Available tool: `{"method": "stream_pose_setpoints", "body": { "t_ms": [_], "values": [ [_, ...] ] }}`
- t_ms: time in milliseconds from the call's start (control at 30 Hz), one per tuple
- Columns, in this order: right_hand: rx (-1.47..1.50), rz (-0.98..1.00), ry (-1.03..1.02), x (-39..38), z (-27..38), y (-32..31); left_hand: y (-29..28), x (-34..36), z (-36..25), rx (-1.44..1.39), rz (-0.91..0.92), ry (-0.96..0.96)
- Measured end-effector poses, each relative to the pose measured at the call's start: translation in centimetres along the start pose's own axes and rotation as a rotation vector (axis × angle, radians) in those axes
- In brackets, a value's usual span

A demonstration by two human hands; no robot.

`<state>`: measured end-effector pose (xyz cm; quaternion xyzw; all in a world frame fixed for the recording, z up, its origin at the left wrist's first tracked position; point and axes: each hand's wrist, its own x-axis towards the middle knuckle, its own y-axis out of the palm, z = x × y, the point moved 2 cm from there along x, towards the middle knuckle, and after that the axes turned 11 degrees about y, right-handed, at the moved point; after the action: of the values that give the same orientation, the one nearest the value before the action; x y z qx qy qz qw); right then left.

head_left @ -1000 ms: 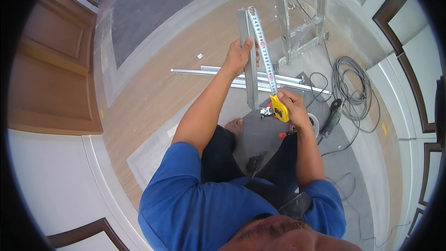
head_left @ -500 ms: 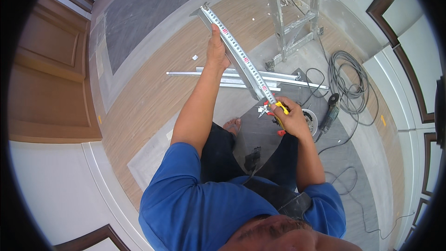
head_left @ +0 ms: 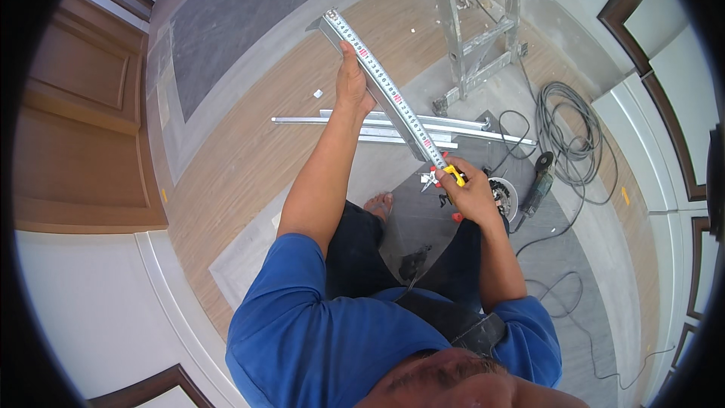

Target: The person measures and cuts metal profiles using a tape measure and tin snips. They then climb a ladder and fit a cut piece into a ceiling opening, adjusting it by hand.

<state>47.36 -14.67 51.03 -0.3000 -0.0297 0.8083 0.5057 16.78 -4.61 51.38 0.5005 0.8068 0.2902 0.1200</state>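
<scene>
The left hand [head_left: 352, 85] is curled around one side of a metal channel [head_left: 405, 136], thumb lying along its edge, probably to steady it in the air where nothing else supports it. The right hand [head_left: 474, 193], nearer the body, is wrapped around a yellow-cased tape measure [head_left: 454, 174]; its fingers hide much of the case. Between the two hands the numbered blade [head_left: 387, 88] runs along the channel, slanting from upper left to lower right — apparently laid against the metal so it stays straight, with its marks facing up to be read. Its tip is by the channel's far end. On the floor beyond, several slim metal strips [head_left: 302, 119] lie crosswise, roughly side by side. Right of the right hand stands a round white tub [head_left: 514, 208] of small dark pieces, too small to tell apart, and just beside it an angle grinder [head_left: 538, 190], seemingly kept within reach. Farther out are a loosely coiled grey cable [head_left: 547, 128] and a stepladder [head_left: 458, 49] — its feet on the floor.
</scene>
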Motion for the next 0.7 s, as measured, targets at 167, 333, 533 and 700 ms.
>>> {"method": "stream_pose_setpoints", "body": {
  "t_ms": [167,333,533,700],
  "values": [
    [0.076,0.043,-0.052,1.4,-1.0,0.7,-0.4,0.2,0.0,0.003,-0.019,-0.004],
    [0.513,0.129,0.055,4.4,-2.9,1.8,-1.8,0.2,-0.7,0.045,-0.120,-0.022],
    [0.566,0.097,0.280,11.0,-11.7,3.6,-4.4,0.7,-0.1,-0.039,-0.285,0.003],
    [-0.117,0.163,0.382,16.7,-23.3,10.1,-7.2,1.9,1.5,-0.092,-0.306,-0.035]
  ]
}}
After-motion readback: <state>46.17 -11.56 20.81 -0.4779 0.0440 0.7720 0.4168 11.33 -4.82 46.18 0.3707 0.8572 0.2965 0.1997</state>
